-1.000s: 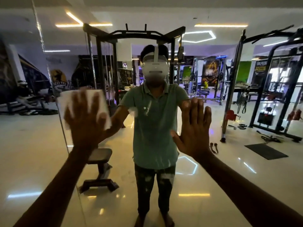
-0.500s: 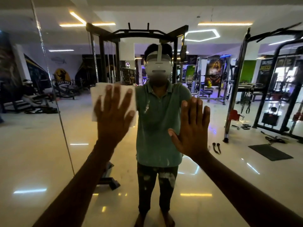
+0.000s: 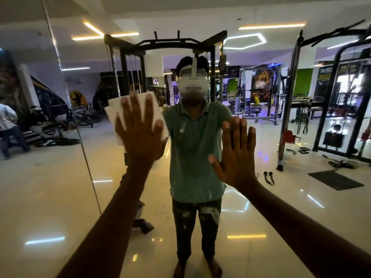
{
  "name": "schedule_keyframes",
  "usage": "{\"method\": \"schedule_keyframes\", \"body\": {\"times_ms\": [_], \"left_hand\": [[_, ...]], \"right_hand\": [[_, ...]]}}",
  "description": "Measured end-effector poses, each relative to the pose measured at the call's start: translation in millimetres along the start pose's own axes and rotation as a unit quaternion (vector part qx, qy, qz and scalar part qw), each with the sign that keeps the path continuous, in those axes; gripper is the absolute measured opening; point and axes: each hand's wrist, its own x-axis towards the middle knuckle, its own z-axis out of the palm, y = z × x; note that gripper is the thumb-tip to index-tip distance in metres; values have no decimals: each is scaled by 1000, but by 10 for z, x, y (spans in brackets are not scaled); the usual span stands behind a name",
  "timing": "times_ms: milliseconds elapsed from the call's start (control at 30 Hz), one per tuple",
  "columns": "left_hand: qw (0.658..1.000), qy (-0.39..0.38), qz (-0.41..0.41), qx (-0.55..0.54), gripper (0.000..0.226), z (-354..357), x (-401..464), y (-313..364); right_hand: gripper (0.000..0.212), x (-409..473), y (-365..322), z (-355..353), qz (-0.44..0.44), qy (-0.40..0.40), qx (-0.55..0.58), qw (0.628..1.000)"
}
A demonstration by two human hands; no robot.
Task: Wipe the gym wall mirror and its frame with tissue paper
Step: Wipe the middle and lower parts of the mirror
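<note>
Both hands are lying flat against the mirror [image 3: 301, 207] with fingers straight. The left hand [image 3: 140, 131] is pressing a sheet of white tissue paper [image 3: 112, 111] onto the glass; the tissue is lying under the palm and fingers, its edges showing past the fingertips above and past both sides of the hand, so nothing is curling round it. The right hand [image 3: 236, 157] is resting bare on the glass, fingers together and thumb spread, holding nothing, just right of the tissue hand and a little lower.

A thin vertical seam [image 3: 80, 137] is running down the mirror left of the tissue, well apart from it. In the reflection a person in a green shirt [image 3: 192, 147] and a white headset [image 3: 191, 83] is standing between the two hands, barefoot on a glossy floor. Behind that figure a black cable machine [image 3: 164, 45] is standing, with a rack [image 3: 291, 97] and a dark mat [image 3: 335, 182] reflected to the right. Another person [image 3: 8, 127] is showing at the far left edge.
</note>
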Motion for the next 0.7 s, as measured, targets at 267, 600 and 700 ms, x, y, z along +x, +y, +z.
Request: {"method": "schedule_keyframes", "body": {"times_ms": [267, 600, 700], "left_hand": [[992, 4, -122, -34, 67, 72, -93, 1101], [993, 6, -114, 9, 64, 47, -36, -365], [973, 34, -227, -28, 66, 24, 64, 68]], "right_hand": [[99, 4, -62, 23, 12, 2, 10, 1000], [96, -35, -41, 39, 24, 14, 44, 999], [97, -30, -88, 63, 38, 25, 47, 998]]}}
